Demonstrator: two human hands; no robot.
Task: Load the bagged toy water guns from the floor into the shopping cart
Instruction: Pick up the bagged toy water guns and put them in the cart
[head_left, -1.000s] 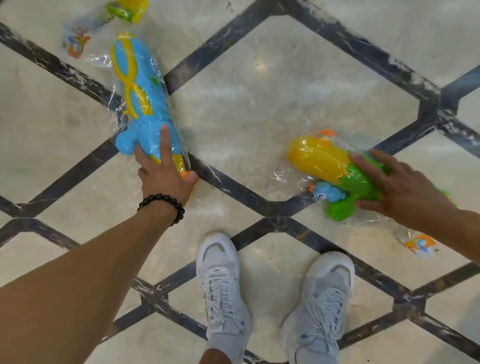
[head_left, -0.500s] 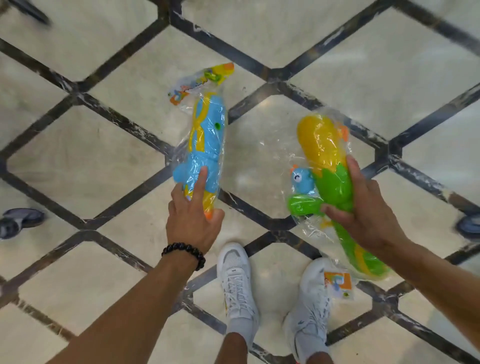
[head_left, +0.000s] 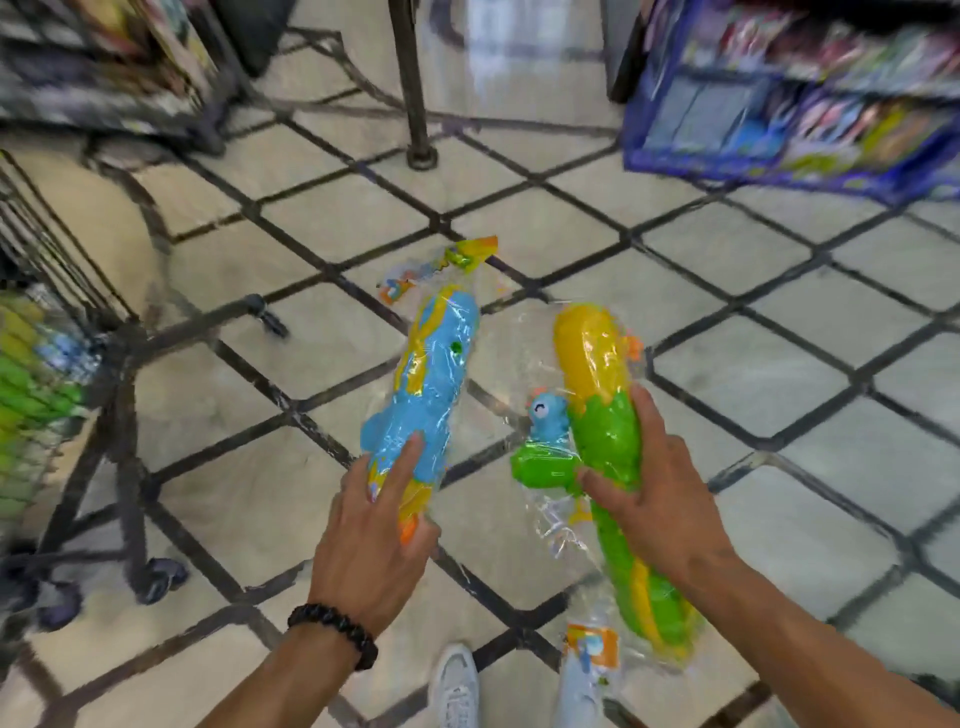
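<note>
Left grip (head_left: 371, 540) holds the blue bagged gun (head_left: 426, 384), right grip (head_left: 654, 499) the green one (head_left: 605, 436).

Both forearms are bare, with no sleeves reaching into view. A bracelet of round black beads (head_left: 335, 626) circles the left wrist, just behind the left hand (head_left: 371, 540); the right hand (head_left: 657, 501) and its wrist wear nothing. Near the bottom edge, a white mesh sneaker (head_left: 457, 686) with white laces shows.
</note>
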